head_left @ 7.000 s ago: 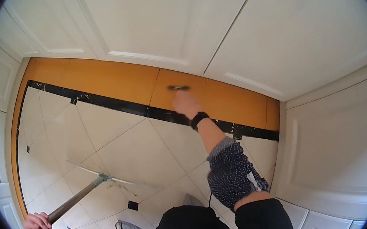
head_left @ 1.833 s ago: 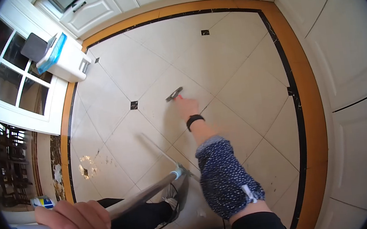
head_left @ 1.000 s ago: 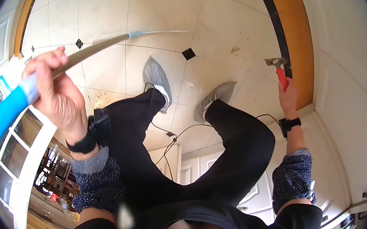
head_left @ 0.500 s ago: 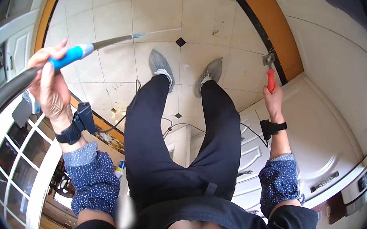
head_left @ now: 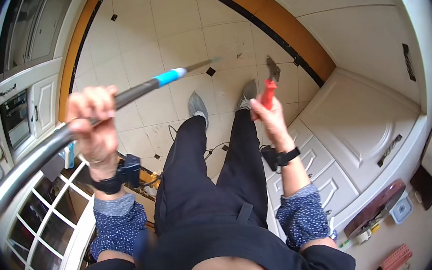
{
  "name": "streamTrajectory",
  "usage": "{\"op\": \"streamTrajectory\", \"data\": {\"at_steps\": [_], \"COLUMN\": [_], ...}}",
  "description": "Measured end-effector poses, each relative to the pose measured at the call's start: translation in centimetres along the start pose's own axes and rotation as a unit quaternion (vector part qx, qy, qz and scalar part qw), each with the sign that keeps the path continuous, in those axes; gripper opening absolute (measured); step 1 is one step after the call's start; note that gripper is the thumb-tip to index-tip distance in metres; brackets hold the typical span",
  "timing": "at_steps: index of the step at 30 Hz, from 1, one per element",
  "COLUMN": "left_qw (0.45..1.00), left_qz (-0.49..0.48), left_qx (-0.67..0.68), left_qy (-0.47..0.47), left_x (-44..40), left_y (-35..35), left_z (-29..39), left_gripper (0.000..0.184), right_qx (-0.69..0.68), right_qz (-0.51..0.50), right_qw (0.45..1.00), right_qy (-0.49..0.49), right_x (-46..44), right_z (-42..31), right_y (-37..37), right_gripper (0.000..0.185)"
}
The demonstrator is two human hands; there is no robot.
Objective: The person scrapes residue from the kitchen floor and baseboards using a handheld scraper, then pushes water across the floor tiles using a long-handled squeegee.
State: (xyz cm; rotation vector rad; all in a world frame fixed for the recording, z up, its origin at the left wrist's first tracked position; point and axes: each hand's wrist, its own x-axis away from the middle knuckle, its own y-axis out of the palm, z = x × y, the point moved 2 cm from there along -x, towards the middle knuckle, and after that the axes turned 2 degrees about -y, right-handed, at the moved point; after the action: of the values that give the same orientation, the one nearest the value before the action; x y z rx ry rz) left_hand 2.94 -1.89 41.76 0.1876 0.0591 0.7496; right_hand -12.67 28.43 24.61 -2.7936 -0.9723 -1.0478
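Observation:
My left hand [head_left: 95,125] is closed around a long grey pole [head_left: 136,93] with a blue sleeve [head_left: 169,77] farther along it. The pole slants from the lower left up over the floor, and its thin far tip is blurred. In my right hand [head_left: 273,120] is a scraper with a red handle [head_left: 268,94] and a dark metal head [head_left: 273,70]. The scraper points away from me above the tiles, to the right of the pole's tip and apart from it.
Pale tiles [head_left: 179,46] with dark marks lie under my covered shoes [head_left: 197,105]. White cabinets [head_left: 357,113] stand at the right, a glass-paned door [head_left: 54,212] at the left. A counter at the lower right bears a pink basket [head_left: 395,259].
My left hand now grips the pole farther back from the blue sleeve, and the pole tilts more steeply. My right hand has come inward with the scraper. The view has shifted too.

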Motion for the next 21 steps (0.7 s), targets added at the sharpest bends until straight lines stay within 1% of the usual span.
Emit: {"op": "streamTrajectory", "data": {"at_steps": [1, 2, 3, 5, 6, 7, 8, 9, 10, 11, 12, 13, 14, 15, 16, 17, 19, 20, 21], "left_qw": [0.999, 0.998, 0.996, 0.988, 0.98, 0.982, 0.981, 0.981, 0.985, 0.979, 0.976, 0.972, 0.978, 0.98, 0.98, 0.979, 0.979, 0.973, 0.964], "left_qz": [-0.029, -0.062, -0.072, -0.142, -0.184, -0.182, -0.172, -0.16, -0.147, -0.177, -0.195, -0.214, -0.191, -0.169, -0.18, -0.191, -0.204, -0.221, -0.237], "left_qx": [0.004, 0.017, 0.034, 0.056, 0.074, 0.054, 0.085, 0.112, 0.087, 0.079, 0.077, 0.075, 0.053, 0.074, 0.047, 0.022, 0.029, 0.009, -0.014], "left_qy": [-0.015, -0.016, -0.027, -0.002, 0.012, 0.013, -0.004, -0.021, -0.033, -0.059, -0.063, -0.066, -0.07, -0.074, -0.064, -0.06, 0.001, 0.06, 0.119], "left_x": [0.1, 0.5, 0.7, 1.8, 2.3, 3.5, 3.8, 4.3, 4.8, 5.4, 6.4, 7.5, 8.5, 9.2, 9.7, 10.2, 11.4, 12.1, 12.2], "left_y": [0.2, 1.1, 0.9, 0.9, -0.1, 2.8, 1.7, 1.7, 1.5, 1.8, 2.4, 3.4, 5.3, 5.4, 5.9, 6.2, 6.9, 7.2, 7.7], "left_z": [0.5, 0.8, 1.6, 3.5, 3.8, 3.6, 4.1, 4.4, 5.0, 5.2, 5.1, 4.7, 4.5, 4.4, 4.9, 5.7, 9.0, 11.3, 13.8], "left_gripper": [0.052, 0.053, 0.054, 0.054, 0.055, 0.055, 0.055, 0.055, 0.056, 0.054, 0.055, 0.057, 0.058, 0.057, 0.055, 0.054, 0.047, 0.042, 0.038], "right_qx": [-0.068, -0.12, -0.146, -0.21, -0.211, -0.239, -0.254, -0.253, -0.284, -0.315, -0.326, -0.325, -0.395, -0.457, -0.554, -0.61, -0.538, -0.455, -0.411], "right_qz": [0.004, -0.018, -0.057, -0.088, -0.086, -0.112, -0.12, -0.123, -0.097, -0.075, -0.066, -0.069, -0.038, -0.006, -0.007, 0.031, 0.089, 0.098, 0.096], "right_qw": [0.997, 0.99, 0.983, 0.969, 0.97, 0.959, 0.953, 0.953, 0.945, 0.935, 0.931, 0.931, 0.908, 0.883, 0.824, 0.78, 0.835, 0.885, 0.906], "right_qy": [0.022, 0.076, 0.095, 0.094, 0.088, 0.103, 0.115, 0.114, 0.132, 0.149, 0.153, 0.151, 0.136, 0.11, 0.121, 0.133, 0.074, 0.023, -0.016], "right_x": [1.1, 2.3, 2.9, 4.6, 5.1, 5.4, 5.7, 6.0, 6.1, 6.2, 6.3, 6.8, 6.3, 5.2, 5.0, 4.8, 6.2, 6.3, 6.1], "right_z": [-0.1, -0.5, -0.6, -1.7, -1.7, -1.8, -1.9, -1.6, -1.1, -0.7, -0.6, 0.8, 2.5, 2.9, 2.3, 1.7, -1.5, -1.4, -2.2], "right_y": [3.3, 5.4, 8.2, 11.8, 12.7, 10.6, 12.1, 12.5, 13.3, 13.6, 13.7, 13.5, 12.4, 12.0, 11.9, 11.3, 10.6, 9.4, 8.2], "right_gripper": [0.018, 0.026, 0.043, 0.059, 0.059, 0.062, 0.066, 0.066, 0.064, 0.061, 0.048, 0.048, 0.041, 0.035, 0.028, 0.033, 0.042, 0.051, 0.049]}}
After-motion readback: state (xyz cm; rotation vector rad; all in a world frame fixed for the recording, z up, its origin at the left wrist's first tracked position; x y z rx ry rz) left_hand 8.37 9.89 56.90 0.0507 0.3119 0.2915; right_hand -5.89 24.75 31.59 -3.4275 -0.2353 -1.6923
